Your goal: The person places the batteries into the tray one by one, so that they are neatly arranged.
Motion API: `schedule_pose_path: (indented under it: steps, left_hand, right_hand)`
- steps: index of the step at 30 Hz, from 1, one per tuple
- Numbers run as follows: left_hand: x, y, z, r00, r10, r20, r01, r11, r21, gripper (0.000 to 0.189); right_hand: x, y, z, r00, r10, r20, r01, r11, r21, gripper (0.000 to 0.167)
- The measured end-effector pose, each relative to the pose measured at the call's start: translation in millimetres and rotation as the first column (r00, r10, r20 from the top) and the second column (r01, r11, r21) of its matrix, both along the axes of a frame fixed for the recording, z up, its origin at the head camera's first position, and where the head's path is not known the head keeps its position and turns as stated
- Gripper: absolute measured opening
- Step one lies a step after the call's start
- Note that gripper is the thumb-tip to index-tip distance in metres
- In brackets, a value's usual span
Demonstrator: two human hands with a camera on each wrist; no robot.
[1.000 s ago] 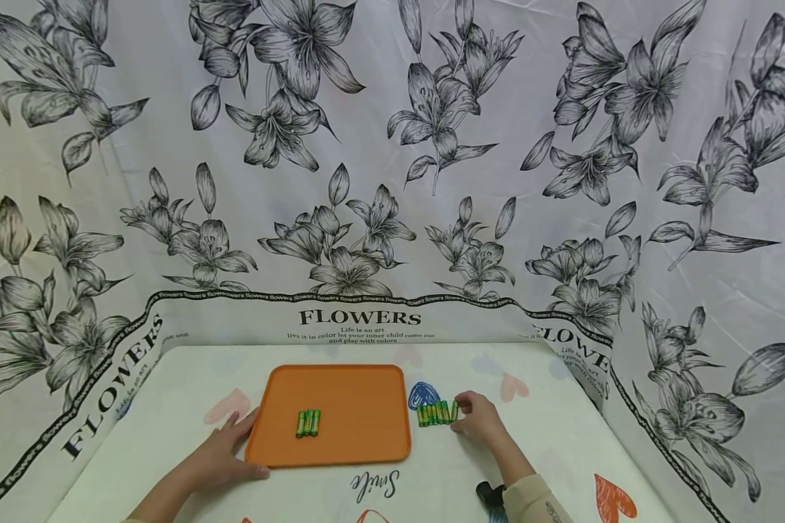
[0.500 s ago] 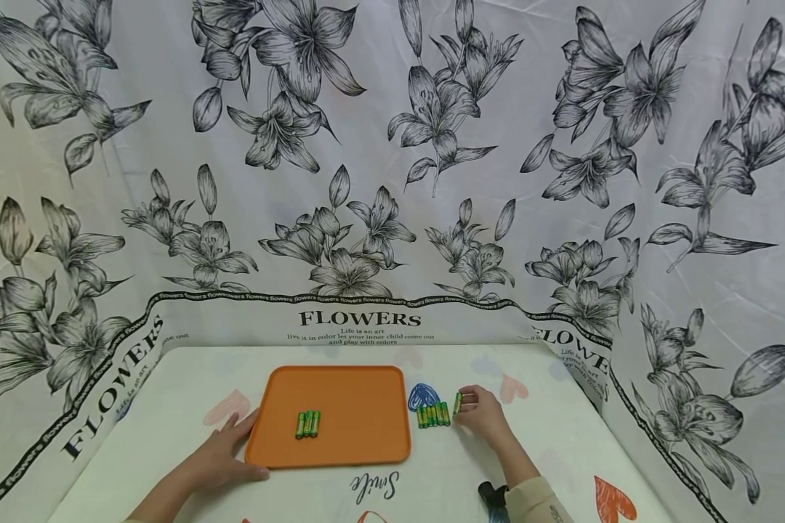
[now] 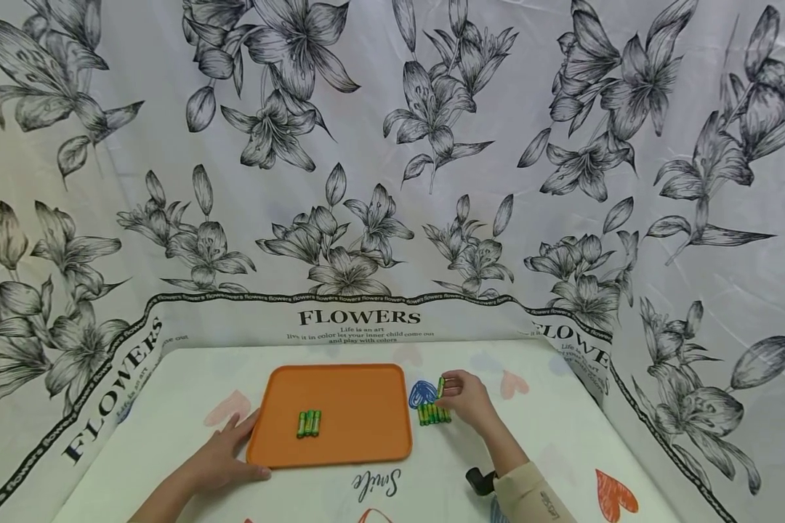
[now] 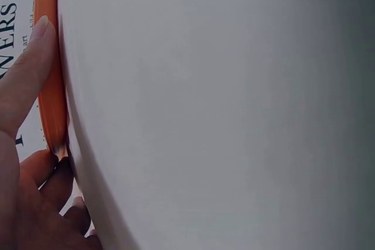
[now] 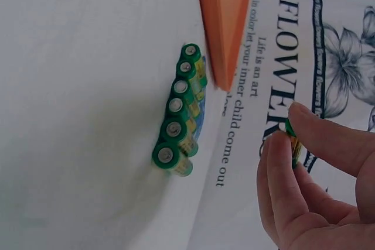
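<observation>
My right hand [image 3: 467, 398] pinches a green battery [image 5: 295, 151] between thumb and fingers, raised over the table. Just below it stands a slightly uneven row of several green batteries [image 3: 435, 415], lying side by side; the right wrist view shows their ends [image 5: 174, 128]. On the orange tray [image 3: 360, 388], 3 batteries [image 3: 309, 423] lie next to each other, left of the middle. My left hand [image 3: 221, 454] holds the tray's near left corner, thumb along the front edge and fingers against the left side. The left wrist view shows the thumb [image 4: 32, 62] on the rim.
A white tablecloth [image 3: 484, 465] printed with hearts and lettering covers the table. A black object [image 3: 480, 481] lies by the right sleeve. Behind the table hangs a white curtain [image 3: 366, 323] with flower prints.
My right hand has picked the battery at the right end of the row off the table and carried it up and left, above the row. The left hand has stayed at the tray.
</observation>
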State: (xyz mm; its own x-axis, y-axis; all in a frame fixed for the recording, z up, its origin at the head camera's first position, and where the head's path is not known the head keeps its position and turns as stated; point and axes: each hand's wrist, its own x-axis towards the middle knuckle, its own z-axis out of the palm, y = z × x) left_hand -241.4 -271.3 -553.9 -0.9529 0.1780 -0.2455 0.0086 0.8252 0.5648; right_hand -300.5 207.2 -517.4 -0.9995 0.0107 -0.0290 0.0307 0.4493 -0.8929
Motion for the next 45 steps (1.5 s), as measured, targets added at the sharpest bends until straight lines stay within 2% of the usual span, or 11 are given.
schedule_pose_path:
  steps: [12, 23, 31, 45]
  left_hand:
    - [-0.8, -0.7, -3.3, 1.000, 0.011, -0.008, -0.011, 1.000, 0.006, 0.123]
    - [-2.6, 0.5, -4.3, 1.000, 0.019, 0.005, -0.019, 1.000, 0.008, 0.124]
    - [-1.5, -0.2, -3.8, 1.000, 0.015, 0.004, -0.015, 1.000, 0.005, 0.123]
    - [0.7, 0.9, 0.3, 1.000, 0.000, -0.016, 0.000, 1.000, 0.007, 0.119]
  right_hand:
    - [-1.9, -34, 8.8, 0.993, 0.118, -0.021, -0.117, 0.993, 0.018, 0.051]
    - [-3.6, -61, 9.5, 0.986, 0.168, -0.017, -0.169, 0.985, -0.022, 0.050]
    - [-0.5, -84, 7.3, 0.978, 0.199, -0.055, -0.197, 0.980, 0.034, 0.046]
    - [2.8, -115, 0.8, 0.972, 0.229, -0.049, -0.226, 0.973, 0.047, 0.047]
